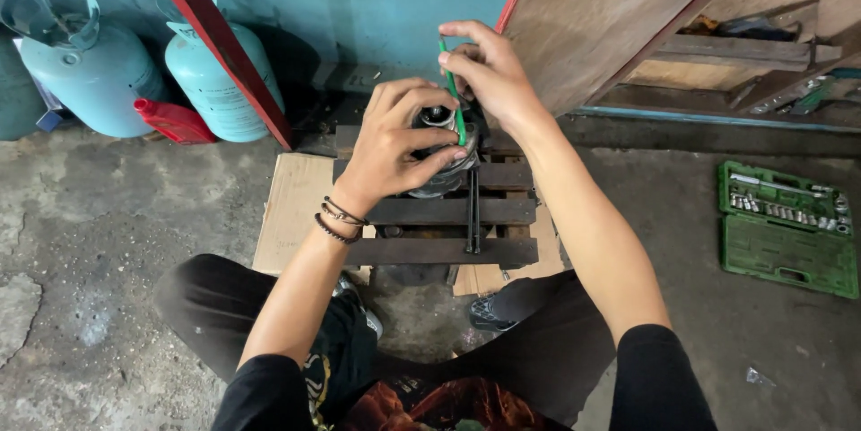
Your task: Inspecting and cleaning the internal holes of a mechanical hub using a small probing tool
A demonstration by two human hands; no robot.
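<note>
Left hand (399, 139): your fingers wrap the round metal part (441, 162), steadying it on the slatted stand (448, 211).
Right hand (484, 72): fingers pinch the green tool (453, 95) near its top.
Tool axis: nearly upright, tip down into the part, between your hands.

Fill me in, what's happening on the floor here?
A person sits on the concrete floor over a dark slatted wooden pallet. The left hand grips a round metal part standing on the pallet. The right hand pinches a thin green tool, its lower end down at the part's top. An open green socket set lies on the right; two pale blue gas cylinders stand by the wall.
</note>
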